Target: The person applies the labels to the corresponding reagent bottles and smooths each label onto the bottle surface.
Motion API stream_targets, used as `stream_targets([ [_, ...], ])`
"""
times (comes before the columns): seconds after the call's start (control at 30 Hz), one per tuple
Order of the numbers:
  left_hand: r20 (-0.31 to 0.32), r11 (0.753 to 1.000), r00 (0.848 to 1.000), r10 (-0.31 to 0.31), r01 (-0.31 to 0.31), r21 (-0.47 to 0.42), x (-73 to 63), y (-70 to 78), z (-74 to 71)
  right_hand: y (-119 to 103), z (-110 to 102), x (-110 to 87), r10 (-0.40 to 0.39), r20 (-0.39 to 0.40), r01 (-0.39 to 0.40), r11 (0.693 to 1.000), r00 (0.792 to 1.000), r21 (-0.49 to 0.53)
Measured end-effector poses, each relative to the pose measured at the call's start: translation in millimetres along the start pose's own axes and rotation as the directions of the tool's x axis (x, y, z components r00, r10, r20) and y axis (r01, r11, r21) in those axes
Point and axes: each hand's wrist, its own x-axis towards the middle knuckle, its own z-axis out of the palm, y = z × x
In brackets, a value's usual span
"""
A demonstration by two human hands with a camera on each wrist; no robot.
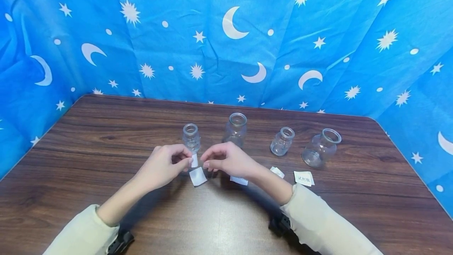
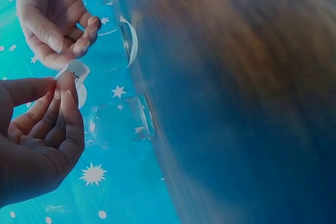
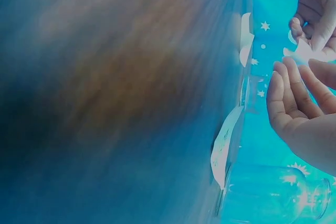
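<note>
My left hand (image 1: pixel 161 168) pinches a small white paper label (image 1: pixel 194 160) between thumb and fingertips, just in front of a small clear glass jar (image 1: pixel 191 137). Dark writing shows on this label in the left wrist view. Close to its right side is my right hand (image 1: pixel 231 161), fingers loosely bent and holding nothing. A larger glass jar (image 1: pixel 235 131) stands behind the right hand, which overlaps its base. On the table below the hands lies a white paper piece (image 1: pixel 198 176); another with writing (image 1: pixel 239 180) is partly hidden by the right hand.
To the right stand another small jar (image 1: pixel 282 141) and a wide-mouthed jar (image 1: pixel 321 148). Paper labels (image 1: pixel 277 172) and a stack with handwriting (image 1: pixel 304 178) lie before them. The wooden table (image 1: pixel 106 137) ends at a blue curtain (image 1: pixel 198 50) with moons and stars.
</note>
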Motion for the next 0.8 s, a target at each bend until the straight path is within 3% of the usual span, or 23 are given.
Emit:
stream_targets([
  [0.37,0.036,0.998,0.997,0.069,-0.069,0.010,1.6,1.5,2.9,-5.6,1.8,-1.6,-0.008,-0.001,0.009,0.998,1.000,0.060],
  [0.57,0.061,0.997,0.995,0.081,-0.081,-0.015,1.5,0.4,3.9,-3.7,-0.4,-2.8,-0.036,0.006,0.036,0.996,0.999,0.087],
  [0.8,0.092,0.996,0.992,0.088,-0.085,-0.033,0.3,1.3,3.6,-4.2,-0.9,-3.8,-0.014,-0.003,0.015,0.996,1.000,0.089],
])
